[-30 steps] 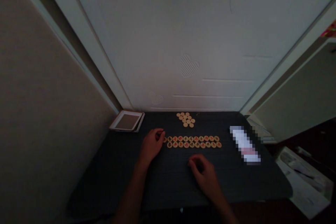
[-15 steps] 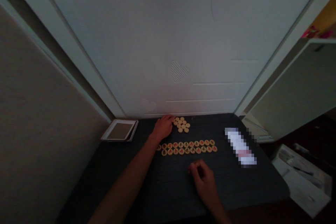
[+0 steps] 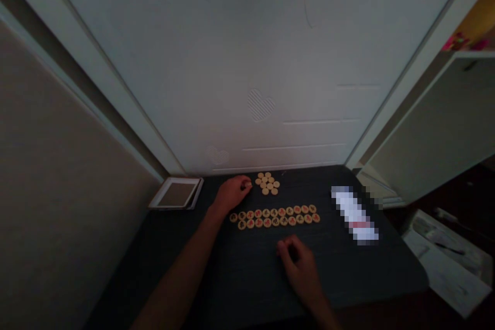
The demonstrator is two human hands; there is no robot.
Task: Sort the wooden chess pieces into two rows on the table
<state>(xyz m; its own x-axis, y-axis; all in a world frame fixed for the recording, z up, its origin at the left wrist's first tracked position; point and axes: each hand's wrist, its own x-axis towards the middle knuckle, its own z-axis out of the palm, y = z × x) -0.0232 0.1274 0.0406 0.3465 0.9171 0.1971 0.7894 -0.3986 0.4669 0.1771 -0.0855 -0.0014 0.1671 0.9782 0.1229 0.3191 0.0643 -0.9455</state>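
Note:
My left hand (image 3: 231,193) is closed, pinching a round wooden xiangqi piece (image 3: 248,184) on its edge between thumb and fingers. Just to its right lies a loose cluster of blank-side-up pieces (image 3: 267,184). Nearer to me, two rows of pieces (image 3: 276,217) with red and black characters run from left to right. Below these rows my right hand (image 3: 299,265) rests on the dark table (image 3: 247,273), its fingers curled against the thumb. Whether anything is inside them is hidden.
A shallow white-rimmed box or frame (image 3: 178,193) lies at the table's back left. On the right sits a pixelated flat object (image 3: 353,215). A white panel with embossed hearts (image 3: 261,105) stands behind the table. White boxes (image 3: 450,268) are on the lower right, beyond the table edge.
My left hand has drawn left from the cluster, taking a piece out of it. The near row's left end is now uncovered. My right hand has stayed where it was.

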